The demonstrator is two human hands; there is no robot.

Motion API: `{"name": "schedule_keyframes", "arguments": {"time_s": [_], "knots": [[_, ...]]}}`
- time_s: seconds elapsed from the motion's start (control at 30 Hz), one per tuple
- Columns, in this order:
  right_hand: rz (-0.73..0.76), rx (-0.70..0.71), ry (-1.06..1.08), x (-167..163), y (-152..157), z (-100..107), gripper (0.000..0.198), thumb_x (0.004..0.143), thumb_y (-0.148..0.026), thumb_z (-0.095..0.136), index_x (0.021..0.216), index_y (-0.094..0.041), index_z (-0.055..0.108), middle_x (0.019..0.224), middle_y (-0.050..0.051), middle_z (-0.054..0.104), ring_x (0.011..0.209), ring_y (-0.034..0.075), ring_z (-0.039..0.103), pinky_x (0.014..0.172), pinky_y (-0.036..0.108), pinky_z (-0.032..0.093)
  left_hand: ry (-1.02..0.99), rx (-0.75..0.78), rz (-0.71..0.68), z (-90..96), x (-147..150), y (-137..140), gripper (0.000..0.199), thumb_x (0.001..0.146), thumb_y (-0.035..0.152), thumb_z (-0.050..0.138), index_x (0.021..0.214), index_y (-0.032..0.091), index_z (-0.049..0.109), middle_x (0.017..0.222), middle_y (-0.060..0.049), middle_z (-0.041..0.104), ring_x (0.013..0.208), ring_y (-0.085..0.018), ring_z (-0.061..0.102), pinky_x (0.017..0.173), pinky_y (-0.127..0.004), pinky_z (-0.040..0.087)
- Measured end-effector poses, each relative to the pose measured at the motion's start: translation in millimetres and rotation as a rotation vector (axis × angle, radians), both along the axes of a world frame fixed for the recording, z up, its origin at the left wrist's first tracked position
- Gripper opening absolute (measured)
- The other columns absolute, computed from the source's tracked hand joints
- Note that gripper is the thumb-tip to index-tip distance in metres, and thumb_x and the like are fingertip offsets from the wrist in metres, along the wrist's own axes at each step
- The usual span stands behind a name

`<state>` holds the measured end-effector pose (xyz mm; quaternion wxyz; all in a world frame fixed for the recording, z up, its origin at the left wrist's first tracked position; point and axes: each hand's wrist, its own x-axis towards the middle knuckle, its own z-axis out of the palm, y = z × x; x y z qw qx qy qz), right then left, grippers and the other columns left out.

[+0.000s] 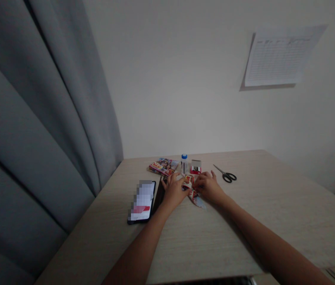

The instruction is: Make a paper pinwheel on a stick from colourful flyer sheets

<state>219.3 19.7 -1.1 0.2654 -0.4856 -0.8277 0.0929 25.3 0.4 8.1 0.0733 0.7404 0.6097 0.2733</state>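
A small red, white and yellow printed paper piece (189, 181) lies folded or crumpled between my hands, its lower end spread over the table. My left hand (175, 190) grips its left side with thumb and fingers. On the other side, my right hand (209, 187) has its fingertips closed on the right edge, with the little finger lifted. Both hands partly cover the paper, so its full shape is hidden. Just behind it stand a glue bottle with a blue cap (184, 164) and a small open red-and-white box (196, 168).
A phone (142, 200) with its screen lit lies left of my left hand, a dark strip beside it. Colourful printed booklets (164, 166) are stacked at the back left. Black-handled scissors (227, 175) lie at the right. A grey curtain (45, 99) borders the table's left side.
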Motion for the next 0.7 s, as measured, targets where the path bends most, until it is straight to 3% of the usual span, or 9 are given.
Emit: {"name": "schedule_keyframes", "arguments": {"time_s": [0.2, 0.43, 0.7], "knots": [[-0.044, -0.061, 0.094, 2.8, 3.9, -2.3, 0.009, 0.084, -0.029, 0.07, 0.087, -0.03, 0.078, 0.099, 0.003, 0.076, 0.117, 0.027, 0.055, 0.114, 0.062, 0.007, 0.009, -0.006, 0.003, -1.7, -1.6, 0.7, 0.034, 0.072, 0.038, 0.084, 0.104, 0.032, 0.075, 0.143, -0.008, 0.053, 0.138, -0.036, 0.037, 0.114, -0.07, 0.015], [-0.057, -0.101, 0.18, 8.5, 10.8, -5.8, 0.012, 0.081, -0.036, 0.073, 0.086, -0.027, 0.08, 0.099, 0.005, 0.076, 0.11, 0.027, 0.06, 0.104, 0.046, 0.032, -0.018, -0.038, -0.001, -2.2, -2.4, 1.2, 0.035, 0.071, 0.039, 0.084, 0.104, 0.033, 0.075, 0.145, -0.007, 0.051, 0.138, -0.037, 0.037, 0.113, -0.071, 0.015], [-0.119, 0.003, 0.136, 2.5, 5.7, -7.0, 0.009, 0.081, -0.035, 0.076, 0.085, -0.029, 0.079, 0.106, 0.005, 0.073, 0.117, 0.029, 0.05, 0.108, 0.052, 0.026, -0.014, -0.064, -0.001, 0.4, -2.8, 0.7, 0.035, 0.072, 0.04, 0.083, 0.106, 0.033, 0.074, 0.145, -0.008, 0.05, 0.139, -0.037, 0.035, 0.112, -0.072, 0.014]]}}
